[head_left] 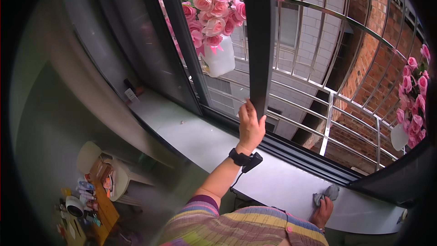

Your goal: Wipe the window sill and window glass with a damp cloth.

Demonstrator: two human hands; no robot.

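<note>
My left hand (252, 124) is raised against the lower end of the dark frame (260, 58) of a sliding window, its fingers round the frame's edge; a black strap with a small box is on that wrist. At the right, my right hand (322, 212) rests on the white windowsill (273, 184), its fingers on a bunched grey cloth (326, 194). Between the two hands, the dark window track (307, 164) runs along the sill's outer edge. Part of the right hand's palm is hidden.
Outside stand metal bars (327, 123) and pink artificial roses (215, 10) in a white container (220, 58); more roses (413, 99) hang at the right. A small box (131, 95) stands on the sill's far left. Below left are a chair (121, 181) and a cluttered wooden table (106, 212).
</note>
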